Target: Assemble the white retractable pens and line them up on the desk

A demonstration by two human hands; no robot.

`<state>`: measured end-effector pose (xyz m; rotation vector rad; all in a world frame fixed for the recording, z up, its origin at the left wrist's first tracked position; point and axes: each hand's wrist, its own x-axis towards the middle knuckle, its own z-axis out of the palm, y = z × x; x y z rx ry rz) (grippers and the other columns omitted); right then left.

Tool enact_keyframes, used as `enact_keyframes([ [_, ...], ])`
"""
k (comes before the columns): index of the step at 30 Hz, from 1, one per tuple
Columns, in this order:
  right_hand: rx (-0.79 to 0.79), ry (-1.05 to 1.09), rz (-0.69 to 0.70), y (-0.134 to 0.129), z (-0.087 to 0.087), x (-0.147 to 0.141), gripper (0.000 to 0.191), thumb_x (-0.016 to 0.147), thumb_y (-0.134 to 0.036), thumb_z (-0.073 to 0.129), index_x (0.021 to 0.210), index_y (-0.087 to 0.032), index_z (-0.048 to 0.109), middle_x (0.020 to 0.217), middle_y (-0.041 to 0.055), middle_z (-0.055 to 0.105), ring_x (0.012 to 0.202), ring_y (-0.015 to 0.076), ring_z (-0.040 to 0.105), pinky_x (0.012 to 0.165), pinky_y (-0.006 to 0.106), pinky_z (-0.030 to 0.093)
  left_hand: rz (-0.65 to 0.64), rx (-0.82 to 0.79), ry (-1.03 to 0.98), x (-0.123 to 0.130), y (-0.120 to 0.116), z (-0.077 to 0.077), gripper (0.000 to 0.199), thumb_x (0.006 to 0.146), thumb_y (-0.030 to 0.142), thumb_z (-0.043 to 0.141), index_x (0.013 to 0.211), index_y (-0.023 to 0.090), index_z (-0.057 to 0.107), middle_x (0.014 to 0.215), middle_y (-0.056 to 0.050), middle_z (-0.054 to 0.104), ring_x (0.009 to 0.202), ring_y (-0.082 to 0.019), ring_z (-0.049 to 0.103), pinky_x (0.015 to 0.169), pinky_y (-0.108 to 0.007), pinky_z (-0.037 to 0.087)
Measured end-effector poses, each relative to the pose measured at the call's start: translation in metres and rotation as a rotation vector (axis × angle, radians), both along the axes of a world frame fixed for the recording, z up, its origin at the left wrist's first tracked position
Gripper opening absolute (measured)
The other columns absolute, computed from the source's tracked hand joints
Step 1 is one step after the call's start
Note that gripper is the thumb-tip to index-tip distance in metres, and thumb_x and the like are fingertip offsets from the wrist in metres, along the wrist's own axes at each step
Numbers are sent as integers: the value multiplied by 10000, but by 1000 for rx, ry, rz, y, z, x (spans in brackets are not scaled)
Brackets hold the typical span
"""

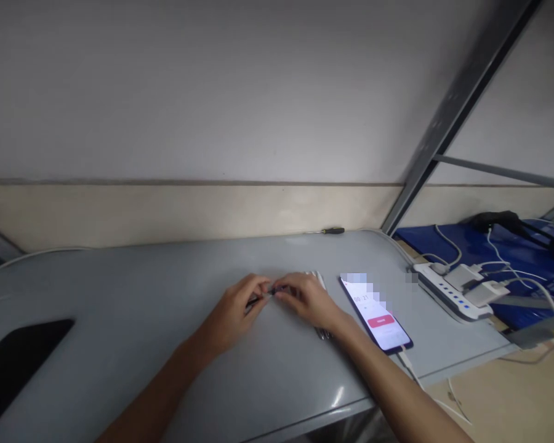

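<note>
Above the middle of the grey table (133, 307), my left hand (237, 307) and my right hand (305, 297) meet fingertip to fingertip. A thin dark rod-like piece (253, 301) is pinched in my left fingers. My right fingers are closed on a small dark item (273, 291) at its end, too small to make out. Partly hidden behind my right hand and wrist lies a bundle of shiny, light-coloured pieces (322, 333) on the table.
A lit phone (378, 317) with a cable lies right of my right hand. Farther right is a white power strip (450, 295) with chargers. A screwdriver (333, 231) rests by the wall. A black flat object (23, 363) lies at the left.
</note>
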<state>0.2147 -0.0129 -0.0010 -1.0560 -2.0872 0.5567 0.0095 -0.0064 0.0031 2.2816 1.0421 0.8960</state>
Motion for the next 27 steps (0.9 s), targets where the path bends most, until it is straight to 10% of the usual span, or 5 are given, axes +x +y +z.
enact_keyframes([
  [6, -125, 194, -241, 3, 3, 2, 201, 893, -312, 551, 918, -159, 681, 779, 40, 672, 675, 143, 564, 630, 247, 401, 69, 42, 142, -10, 10, -3, 207, 920, 294, 488, 1079, 207, 589, 1035, -50, 683, 922, -186, 648, 834, -342, 518],
  [14, -475, 337, -83, 1, 9, 5, 392, 900, -506, 503, 781, -148, 609, 590, -43, 421, 546, 98, 379, 524, 232, 279, 92, 237, 186, -13, 12, 0, 227, 972, 242, 376, 1020, 182, 590, 945, -55, 650, 894, -184, 601, 832, -349, 477],
  [27, -468, 317, -24, 2, 11, 6, 442, 908, -550, 459, 726, -161, 565, 600, -42, 396, 559, 99, 355, 540, 239, 259, 100, 345, 259, -12, 10, 1, 227, 985, 182, 325, 1020, 176, 549, 924, -45, 600, 864, -182, 522, 788, -330, 388],
])
